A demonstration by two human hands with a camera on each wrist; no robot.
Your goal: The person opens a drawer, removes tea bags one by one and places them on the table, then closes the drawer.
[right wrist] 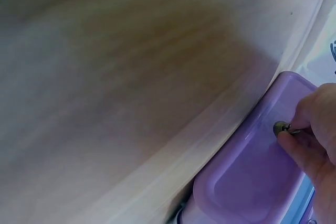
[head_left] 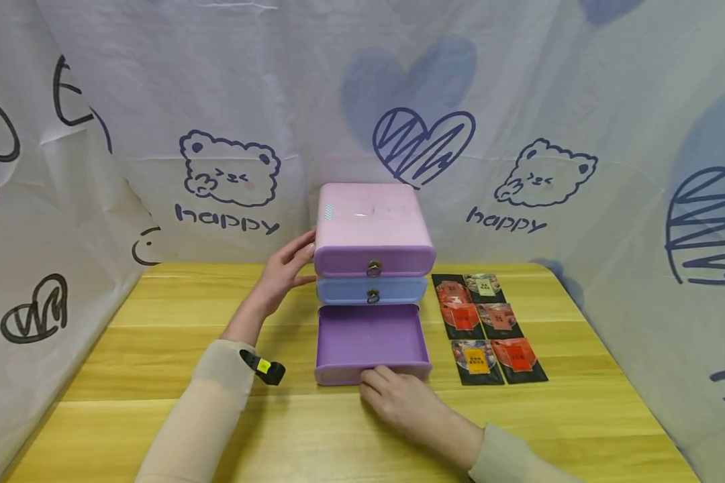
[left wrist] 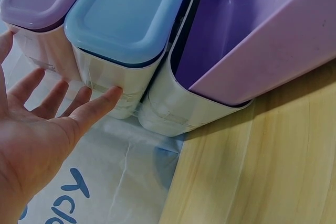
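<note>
A small three-drawer cabinet point(head_left: 371, 218) with a pink top stands on the table. Its bottom purple drawer point(head_left: 338, 374) is pulled well out, and nothing lies on the visible drawer floor. With thumb and finger, my right hand point(head_left: 401, 402) pinches the small brass-coloured pull point(right wrist: 280, 128) on that drawer's front. Against the cabinet's left side rests my left hand point(head_left: 284, 272), its fingers spread and fingertips at the wall. Above, the blue middle drawer point(head_left: 338, 292) and the purple-fronted top drawer point(head_left: 344, 261) are pushed in, each with a ring pull.
Several flat black packets with red, yellow and pale labels, such as the yellow-labelled packet point(head_left: 477, 362), lie in two columns right of the cabinet. The wooden table point(head_left: 157, 362) ends at a printed white cloth point(head_left: 314, 87) behind. A black strap point(head_left: 268, 370) hangs from the left sleeve.
</note>
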